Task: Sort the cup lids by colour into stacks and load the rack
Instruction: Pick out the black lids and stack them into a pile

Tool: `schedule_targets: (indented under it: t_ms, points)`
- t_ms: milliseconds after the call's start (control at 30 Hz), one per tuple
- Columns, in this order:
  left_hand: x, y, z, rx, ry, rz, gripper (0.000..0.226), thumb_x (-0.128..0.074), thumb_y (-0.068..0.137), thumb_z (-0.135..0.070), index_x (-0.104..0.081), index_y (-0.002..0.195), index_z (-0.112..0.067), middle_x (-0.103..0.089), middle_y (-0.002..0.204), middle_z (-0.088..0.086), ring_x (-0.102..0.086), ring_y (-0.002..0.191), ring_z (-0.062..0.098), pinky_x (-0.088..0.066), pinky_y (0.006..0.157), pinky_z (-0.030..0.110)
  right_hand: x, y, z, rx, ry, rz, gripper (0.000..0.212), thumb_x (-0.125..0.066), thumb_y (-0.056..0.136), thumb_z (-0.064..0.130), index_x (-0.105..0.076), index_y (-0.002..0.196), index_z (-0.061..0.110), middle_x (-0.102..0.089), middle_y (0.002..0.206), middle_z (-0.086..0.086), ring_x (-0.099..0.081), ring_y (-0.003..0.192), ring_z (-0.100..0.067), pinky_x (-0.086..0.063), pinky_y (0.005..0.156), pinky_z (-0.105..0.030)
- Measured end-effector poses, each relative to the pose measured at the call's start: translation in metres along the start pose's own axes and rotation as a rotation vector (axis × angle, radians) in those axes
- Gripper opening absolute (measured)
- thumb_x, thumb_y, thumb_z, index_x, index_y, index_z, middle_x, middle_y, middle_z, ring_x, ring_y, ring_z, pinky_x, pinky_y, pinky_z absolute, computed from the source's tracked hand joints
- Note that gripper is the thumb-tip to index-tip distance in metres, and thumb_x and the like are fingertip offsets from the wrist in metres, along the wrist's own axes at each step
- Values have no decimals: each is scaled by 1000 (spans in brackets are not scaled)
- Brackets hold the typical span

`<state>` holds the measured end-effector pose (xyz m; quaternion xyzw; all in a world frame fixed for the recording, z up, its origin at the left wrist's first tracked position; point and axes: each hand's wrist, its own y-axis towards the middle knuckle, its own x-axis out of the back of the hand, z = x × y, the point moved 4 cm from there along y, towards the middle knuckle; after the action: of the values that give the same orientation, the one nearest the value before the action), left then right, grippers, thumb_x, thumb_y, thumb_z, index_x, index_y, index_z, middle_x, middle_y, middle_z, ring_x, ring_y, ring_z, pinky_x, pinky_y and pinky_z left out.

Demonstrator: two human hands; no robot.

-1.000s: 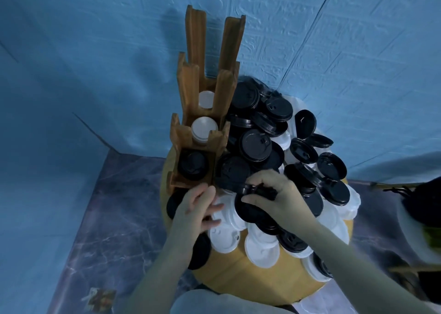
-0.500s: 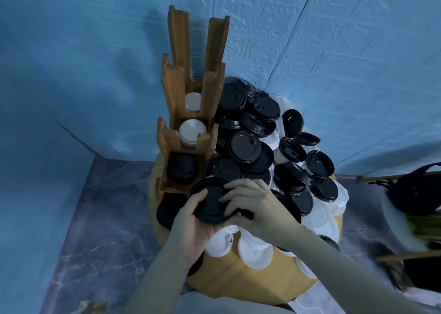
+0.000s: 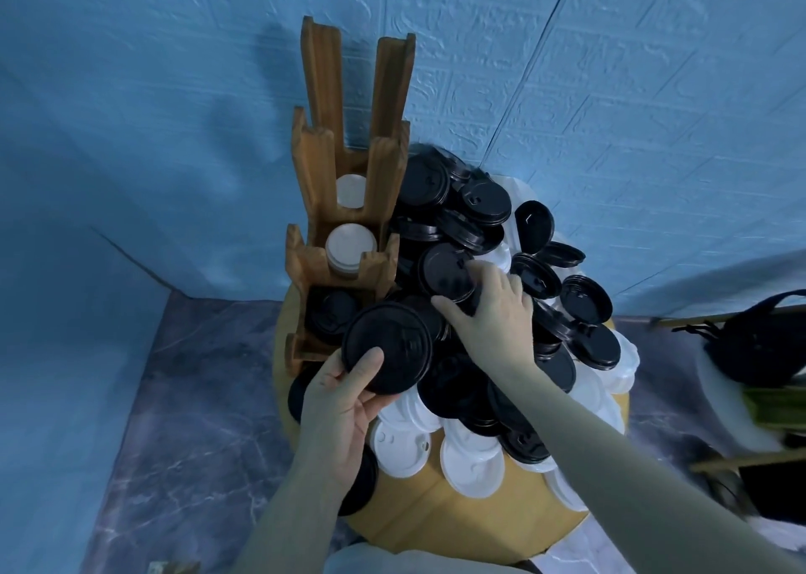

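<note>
A stepped wooden rack [image 3: 349, 172] stands at the left of a round wooden table [image 3: 458, 525]. Its two upper slots hold white lids [image 3: 351, 246]; the lowest slot holds black lids [image 3: 333, 311]. A heap of black lids [image 3: 475, 207] and white lids [image 3: 471, 464] covers the table. My left hand [image 3: 344, 403] grips a black lid [image 3: 386, 346] just in front of the lowest slot, thumb on top. My right hand [image 3: 493, 311] reaches into the heap, its fingers and thumb closing round the edge of another black lid [image 3: 445, 272].
Blue textured walls close in behind and to the left. The floor is dark marble-patterned. A black bag [image 3: 759, 342] and other blurred clutter sit at the right edge. One black lid [image 3: 360, 482] hangs over the table's left front rim.
My right hand let go of the black lid and moved up into the heap to a second one. My left hand keeps the first lid alone, raised near the lowest slot.
</note>
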<state>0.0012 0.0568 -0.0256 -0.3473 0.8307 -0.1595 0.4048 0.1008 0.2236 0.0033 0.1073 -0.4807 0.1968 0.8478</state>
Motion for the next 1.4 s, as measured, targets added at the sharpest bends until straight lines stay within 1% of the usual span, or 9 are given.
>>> schedule_targets:
  t_ms: [167, 467, 667, 800, 867, 1033, 1133, 1267, 1400]
  points:
    - [-2, -1, 0, 37, -67, -14, 43, -65, 76, -9, -64, 119, -8, -73, 116, 13, -70, 107, 30, -63, 76, 36, -21, 19, -5, -47, -270, -31, 97, -66, 72, 70, -34, 140, 10, -49, 133, -4, -36, 130, -25, -23, 108, -40]
    - [8, -2, 1, 62, -70, -16, 47, -63, 77, -6, -62, 123, -4, -71, 118, 18, -69, 108, 33, -61, 84, 39, -25, 27, -13, -32, -231, -64, 91, -71, 75, 60, -33, 142, 12, -48, 135, -4, -35, 132, -24, -20, 108, -41]
    - [6, 0, 7, 92, -109, -28, 47, -61, 82, -11, -59, 128, -5, -68, 124, 17, -66, 116, 33, -60, 88, 41, 1, -10, -10, 39, -6, -19, 85, -76, 71, 56, -38, 138, 18, -45, 129, 2, -37, 128, -21, -19, 110, -38]
    - [-4, -1, 15, 105, -123, 17, 44, -57, 86, -14, -59, 130, -4, -67, 127, 17, -64, 118, 32, -58, 92, 42, 18, -52, -1, 15, 461, 161, 83, -83, 70, 41, -37, 138, 27, -39, 128, 10, -42, 120, -1, -35, 101, -17]
    - [-13, -2, 19, 111, -115, 52, 45, -54, 91, -19, -56, 134, -5, -65, 130, 17, -63, 121, 31, -56, 95, 41, 17, -69, -1, 45, 456, 213, 86, -82, 71, 39, -34, 142, 28, -37, 128, 12, -41, 118, 6, -38, 97, -11]
    - [-42, -10, 33, 133, -24, 117, 63, -45, 96, -52, -51, 139, -7, -63, 134, 17, -61, 125, 29, -54, 100, 37, 12, -93, -9, 26, 197, 58, 99, -70, 61, 69, -35, 143, 26, -32, 122, 15, -49, 110, -15, -49, 92, -37]
    - [-53, -11, 46, 82, 37, 139, 51, -59, 94, -37, -54, 137, -8, -64, 132, 18, -61, 122, 33, -56, 96, 39, 15, -101, -16, 34, 120, -27, 104, -64, 58, 76, -38, 141, 21, -35, 123, 8, -52, 106, -18, -49, 86, -34]
    - [-59, -9, 60, 107, 75, 187, 38, -55, 94, -22, -59, 130, -11, -68, 124, 16, -66, 115, 32, -59, 84, 38, 23, -111, -41, -186, 657, 119, 75, -65, 76, 58, -44, 141, 27, -44, 130, 8, -52, 115, -4, -49, 92, -20]
    - [-57, -8, 78, 179, 229, 238, 45, -67, 87, -22, -60, 130, -11, -66, 129, 15, -63, 120, 33, -57, 86, 44, 32, -123, -73, -407, 949, 47, 24, -54, 97, 20, -64, 119, 26, -72, 96, 2, -62, 77, -13, -52, 71, -32]
